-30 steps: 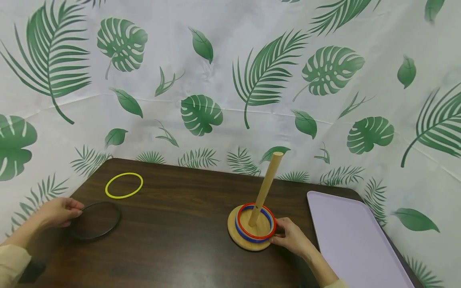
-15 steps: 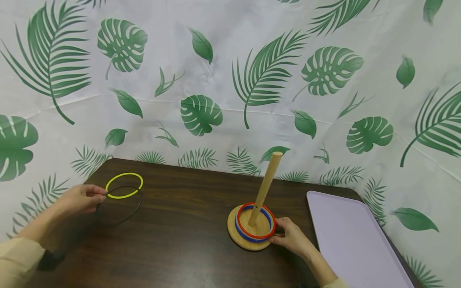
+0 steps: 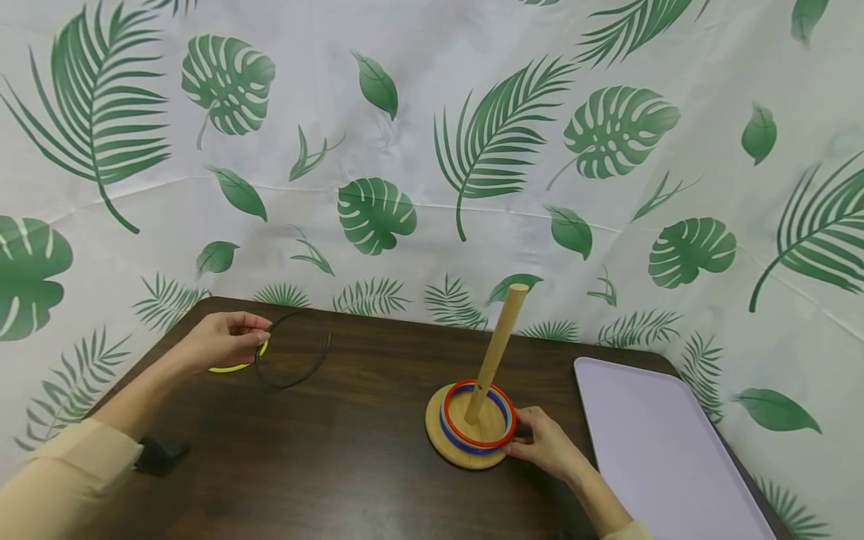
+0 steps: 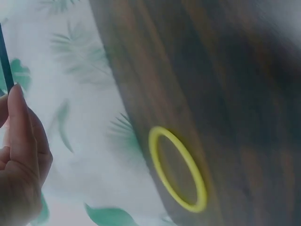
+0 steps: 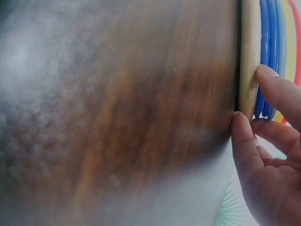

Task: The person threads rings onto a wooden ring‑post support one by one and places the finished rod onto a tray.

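Note:
My left hand [image 3: 229,341] pinches a thin black ring [image 3: 280,387] between thumb and fingers, holding it raised above the table's far left. Partly behind that hand lies a yellow ring [image 3: 229,369], seen whole in the left wrist view [image 4: 201,188]. Right of centre, a round wooden base [image 3: 435,424] carries an upright wooden peg [image 3: 499,345]. Around the peg sit blue rings [image 5: 265,42] with a red ring [image 3: 481,447] on top; a yellowish band shows between them in the right wrist view. My right hand [image 3: 545,446] grips the base's right edge, a fingertip near the blue rings.
A lilac tray [image 3: 661,442] lies along the right side of the dark wooden table [image 3: 337,465]. Behind the table hangs a white cloth [image 3: 418,292] with green leaf prints. A dark object [image 3: 160,455] shows beneath the left sleeve.
The left hand has lifted the black ring and carried it right and toward the far edge, passing in front of the yellow ring. The right hand and wooden base have stayed in place.

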Demonstrator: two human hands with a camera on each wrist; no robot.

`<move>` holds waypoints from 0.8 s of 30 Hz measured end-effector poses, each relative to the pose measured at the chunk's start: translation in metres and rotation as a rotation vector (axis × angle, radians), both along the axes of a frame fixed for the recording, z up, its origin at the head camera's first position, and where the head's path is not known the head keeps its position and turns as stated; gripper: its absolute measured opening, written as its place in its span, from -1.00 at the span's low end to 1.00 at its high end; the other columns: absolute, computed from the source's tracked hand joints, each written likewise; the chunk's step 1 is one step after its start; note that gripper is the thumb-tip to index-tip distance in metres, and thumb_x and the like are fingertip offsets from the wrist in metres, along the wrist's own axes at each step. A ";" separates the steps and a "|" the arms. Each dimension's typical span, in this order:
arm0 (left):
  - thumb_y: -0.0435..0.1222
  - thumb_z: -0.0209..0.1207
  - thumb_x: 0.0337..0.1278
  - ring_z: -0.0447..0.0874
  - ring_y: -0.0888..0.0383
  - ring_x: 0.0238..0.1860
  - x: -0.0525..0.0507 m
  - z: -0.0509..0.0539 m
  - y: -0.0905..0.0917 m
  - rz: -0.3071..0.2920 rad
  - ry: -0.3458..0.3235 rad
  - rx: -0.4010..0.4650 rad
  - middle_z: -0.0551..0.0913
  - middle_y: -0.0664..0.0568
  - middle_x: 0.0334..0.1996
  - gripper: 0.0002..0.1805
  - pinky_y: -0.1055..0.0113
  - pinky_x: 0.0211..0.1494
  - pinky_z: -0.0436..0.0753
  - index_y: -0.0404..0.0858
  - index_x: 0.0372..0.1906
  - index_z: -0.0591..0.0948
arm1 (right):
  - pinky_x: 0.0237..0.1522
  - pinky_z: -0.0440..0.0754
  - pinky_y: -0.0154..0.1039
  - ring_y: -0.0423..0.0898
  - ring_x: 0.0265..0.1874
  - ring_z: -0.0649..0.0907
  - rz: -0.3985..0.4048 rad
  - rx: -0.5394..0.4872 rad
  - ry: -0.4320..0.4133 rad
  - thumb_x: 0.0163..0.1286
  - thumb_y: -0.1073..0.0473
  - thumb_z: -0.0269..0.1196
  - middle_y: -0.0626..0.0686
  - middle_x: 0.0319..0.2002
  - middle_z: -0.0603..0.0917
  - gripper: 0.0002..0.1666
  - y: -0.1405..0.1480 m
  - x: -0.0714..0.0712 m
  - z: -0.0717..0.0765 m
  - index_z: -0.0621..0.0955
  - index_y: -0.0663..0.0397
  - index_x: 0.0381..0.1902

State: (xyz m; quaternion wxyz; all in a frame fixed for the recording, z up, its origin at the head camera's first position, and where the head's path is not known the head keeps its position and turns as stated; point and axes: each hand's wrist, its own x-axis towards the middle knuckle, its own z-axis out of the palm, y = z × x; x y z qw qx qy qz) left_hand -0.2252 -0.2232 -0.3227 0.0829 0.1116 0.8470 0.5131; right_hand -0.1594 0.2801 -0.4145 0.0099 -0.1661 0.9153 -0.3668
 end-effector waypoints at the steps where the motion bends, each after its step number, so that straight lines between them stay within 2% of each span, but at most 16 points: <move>1: -0.29 0.10 0.29 0.57 0.33 -0.35 0.000 0.002 0.006 -0.005 0.000 0.013 0.54 0.06 -0.32 -0.53 0.36 -0.24 0.70 -0.60 0.11 0.37 | -0.15 0.67 -0.26 0.17 -0.05 0.51 -0.001 0.002 0.001 -0.01 0.29 0.45 0.23 -0.11 0.51 -0.47 0.000 0.000 0.000 0.60 0.33 -0.04; 6: -0.26 0.10 0.29 0.55 0.33 -0.28 0.000 0.015 0.033 -0.021 0.010 0.074 0.53 0.01 -0.23 -0.52 0.38 -0.19 0.68 -0.54 0.14 0.38 | -0.14 0.67 -0.25 0.16 -0.05 0.51 -0.005 0.009 0.010 -0.02 0.28 0.45 0.22 -0.11 0.52 -0.48 0.000 0.000 0.001 0.60 0.31 -0.05; 11: -0.25 0.12 0.28 0.56 0.34 -0.23 -0.001 0.034 0.063 -0.045 0.017 0.156 0.54 0.04 -0.21 -0.50 0.36 -0.14 0.68 -0.53 0.16 0.37 | -0.16 0.68 -0.25 0.19 -0.05 0.51 0.004 -0.008 0.006 -0.04 0.31 0.45 0.24 -0.11 0.51 -0.47 0.000 0.000 0.000 0.59 0.33 -0.04; 17: -0.28 0.12 0.28 0.55 0.24 -0.16 -0.002 0.053 0.103 -0.074 0.047 0.188 0.53 -0.08 -0.12 -0.55 0.26 -0.05 0.68 -0.48 0.15 0.41 | -0.17 0.68 -0.27 0.20 -0.05 0.51 0.002 -0.026 -0.008 -0.04 0.32 0.45 0.25 -0.10 0.50 -0.46 0.000 0.001 0.000 0.59 0.35 -0.04; 20: -0.31 0.11 0.28 0.54 0.20 -0.16 -0.002 0.060 0.122 -0.098 0.052 0.218 0.52 -0.10 -0.12 -0.59 0.19 -0.03 0.67 -0.46 0.13 0.43 | -0.17 0.68 -0.27 0.20 -0.04 0.51 0.000 -0.028 -0.011 -0.04 0.32 0.45 0.24 -0.10 0.50 -0.47 0.000 0.000 0.000 0.59 0.34 -0.04; 24: -0.34 0.12 0.26 0.53 0.19 -0.22 -0.002 0.069 0.145 -0.129 0.059 0.267 0.53 -0.08 -0.17 -0.65 0.20 -0.08 0.68 -0.44 0.09 0.47 | -0.15 0.67 -0.29 0.16 -0.06 0.51 -0.001 -0.007 0.008 -0.04 0.30 0.45 0.20 -0.11 0.52 -0.48 0.000 0.000 0.000 0.61 0.30 -0.05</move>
